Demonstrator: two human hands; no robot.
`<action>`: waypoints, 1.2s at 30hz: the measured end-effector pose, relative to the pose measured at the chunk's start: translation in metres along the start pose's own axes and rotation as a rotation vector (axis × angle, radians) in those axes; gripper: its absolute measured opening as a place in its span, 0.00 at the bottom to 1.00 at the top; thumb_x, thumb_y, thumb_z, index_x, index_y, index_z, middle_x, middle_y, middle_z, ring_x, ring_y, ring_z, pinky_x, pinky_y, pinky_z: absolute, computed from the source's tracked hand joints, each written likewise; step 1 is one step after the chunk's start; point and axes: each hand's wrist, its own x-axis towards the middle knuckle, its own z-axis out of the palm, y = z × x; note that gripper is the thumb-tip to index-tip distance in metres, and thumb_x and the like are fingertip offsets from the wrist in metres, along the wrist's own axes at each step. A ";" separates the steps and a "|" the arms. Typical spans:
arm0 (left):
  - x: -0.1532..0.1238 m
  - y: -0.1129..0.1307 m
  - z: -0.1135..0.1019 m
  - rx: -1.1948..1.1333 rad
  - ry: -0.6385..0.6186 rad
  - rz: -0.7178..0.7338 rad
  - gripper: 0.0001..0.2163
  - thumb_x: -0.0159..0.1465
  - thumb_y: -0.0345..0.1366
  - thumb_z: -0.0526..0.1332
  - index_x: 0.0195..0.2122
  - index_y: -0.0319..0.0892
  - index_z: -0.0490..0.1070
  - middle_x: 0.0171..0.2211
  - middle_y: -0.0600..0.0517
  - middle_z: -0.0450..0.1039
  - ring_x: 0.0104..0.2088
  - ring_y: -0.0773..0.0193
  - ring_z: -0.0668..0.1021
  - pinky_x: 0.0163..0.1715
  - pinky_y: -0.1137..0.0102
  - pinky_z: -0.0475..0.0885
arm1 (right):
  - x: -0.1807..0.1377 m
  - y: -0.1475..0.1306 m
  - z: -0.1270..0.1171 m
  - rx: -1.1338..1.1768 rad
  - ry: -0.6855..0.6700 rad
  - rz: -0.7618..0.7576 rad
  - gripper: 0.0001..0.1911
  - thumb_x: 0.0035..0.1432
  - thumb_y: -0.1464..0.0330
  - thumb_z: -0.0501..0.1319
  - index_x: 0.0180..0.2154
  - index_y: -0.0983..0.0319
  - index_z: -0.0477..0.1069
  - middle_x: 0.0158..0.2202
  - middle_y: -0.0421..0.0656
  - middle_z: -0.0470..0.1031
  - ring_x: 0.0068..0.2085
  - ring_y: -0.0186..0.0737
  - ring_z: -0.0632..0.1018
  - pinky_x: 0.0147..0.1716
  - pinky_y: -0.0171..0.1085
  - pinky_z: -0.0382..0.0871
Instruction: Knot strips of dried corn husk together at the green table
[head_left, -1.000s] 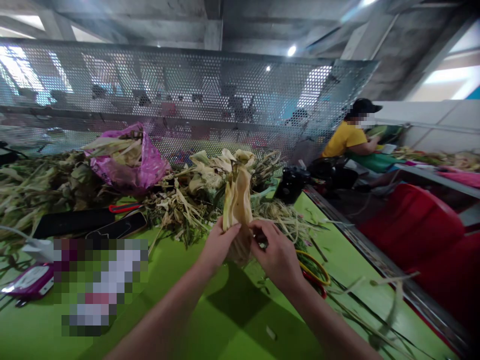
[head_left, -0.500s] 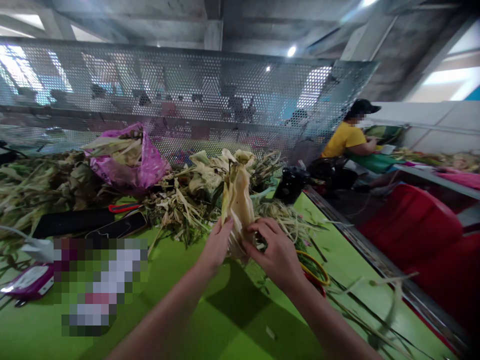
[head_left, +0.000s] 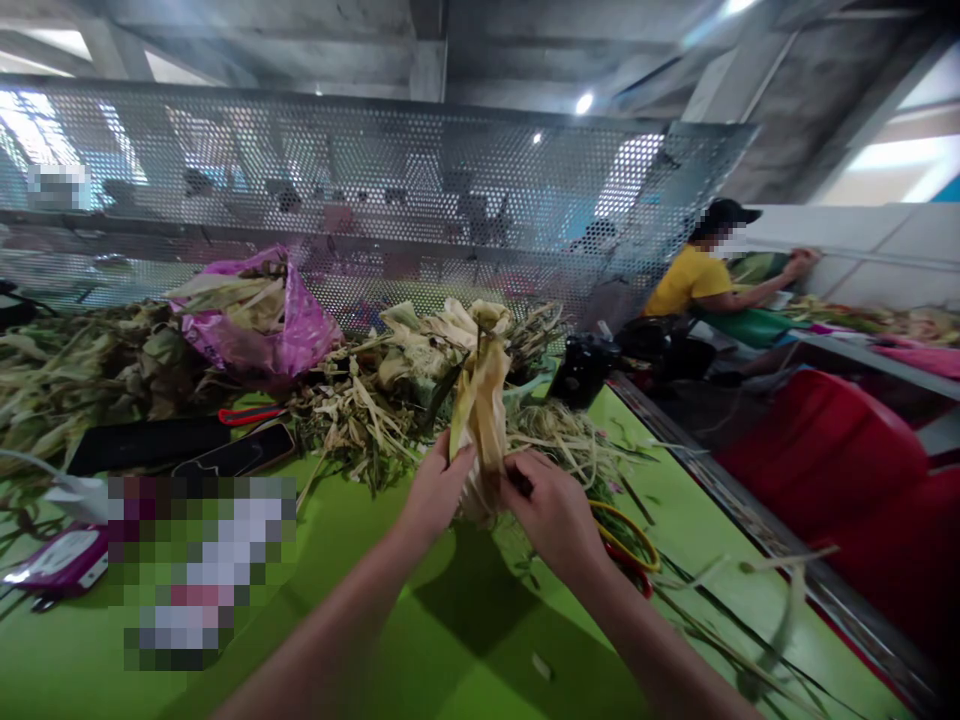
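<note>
Between my hands a pale dried corn husk piece [head_left: 487,405] stands upright above the green table [head_left: 330,570], its gathered top pointing away from me. My left hand [head_left: 439,480] is closed on its lower left side, thumb across the front. My right hand [head_left: 551,500] pinches its lower right edge with fingers curled. The lower ends of the husk are partly hidden by my fingers. Right behind it lies a heap of dry husks and shredded strips [head_left: 420,350].
Farther left are a pink plastic bag of husks [head_left: 262,330], a red cutter knife [head_left: 251,414], a phone [head_left: 234,452] and a purple device [head_left: 64,565]. To the right are yellow-handled scissors [head_left: 630,535], a black container [head_left: 583,370] and red chairs [head_left: 825,450]. A person in yellow [head_left: 690,280] sits beyond.
The husk has turned and looks narrower, its top shifted slightly right. My right fingers have closed tighter on its edge. The person in yellow has stretched an arm forward.
</note>
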 end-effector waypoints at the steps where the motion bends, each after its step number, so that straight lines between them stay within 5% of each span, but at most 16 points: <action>1: 0.000 0.001 0.000 -0.011 0.004 -0.007 0.16 0.59 0.41 0.58 0.47 0.41 0.70 0.43 0.45 0.75 0.42 0.57 0.76 0.45 0.67 0.68 | 0.001 0.002 0.000 0.057 -0.002 0.012 0.05 0.55 0.69 0.57 0.28 0.60 0.67 0.27 0.41 0.68 0.29 0.39 0.69 0.29 0.36 0.60; 7: 0.002 0.009 -0.005 -0.058 0.094 -0.053 0.17 0.60 0.44 0.58 0.47 0.40 0.71 0.45 0.45 0.75 0.43 0.57 0.76 0.43 0.69 0.69 | 0.004 0.007 -0.001 0.550 -0.016 0.182 0.10 0.57 0.62 0.58 0.28 0.61 0.66 0.25 0.39 0.68 0.29 0.37 0.69 0.30 0.34 0.63; 14: 0.011 0.001 -0.015 -0.191 0.231 -0.127 0.20 0.60 0.46 0.58 0.50 0.41 0.68 0.50 0.45 0.73 0.48 0.58 0.75 0.49 0.66 0.68 | 0.005 0.000 -0.004 1.035 0.007 0.309 0.12 0.56 0.62 0.62 0.42 0.59 0.71 0.39 0.42 0.76 0.38 0.40 0.74 0.42 0.38 0.67; 21: 0.012 0.005 -0.015 -0.304 0.288 -0.140 0.13 0.61 0.42 0.57 0.44 0.42 0.71 0.46 0.49 0.76 0.46 0.62 0.76 0.48 0.68 0.69 | 0.006 0.004 -0.005 1.224 0.082 0.386 0.11 0.51 0.66 0.64 0.39 0.57 0.76 0.42 0.41 0.78 0.44 0.43 0.75 0.46 0.38 0.66; 27: 0.012 0.001 -0.013 -0.329 0.268 -0.136 0.13 0.60 0.42 0.58 0.43 0.42 0.71 0.46 0.49 0.76 0.45 0.62 0.77 0.46 0.69 0.70 | 0.006 0.004 -0.007 1.358 0.059 0.389 0.07 0.49 0.68 0.61 0.33 0.60 0.75 0.32 0.43 0.77 0.37 0.43 0.76 0.43 0.40 0.68; 36: 0.012 -0.002 -0.014 -0.295 0.349 -0.107 0.15 0.59 0.45 0.58 0.43 0.41 0.70 0.43 0.48 0.75 0.42 0.62 0.76 0.42 0.70 0.70 | 0.004 -0.006 -0.007 1.574 -0.083 0.372 0.04 0.47 0.71 0.55 0.24 0.60 0.67 0.23 0.41 0.63 0.29 0.38 0.67 0.32 0.38 0.65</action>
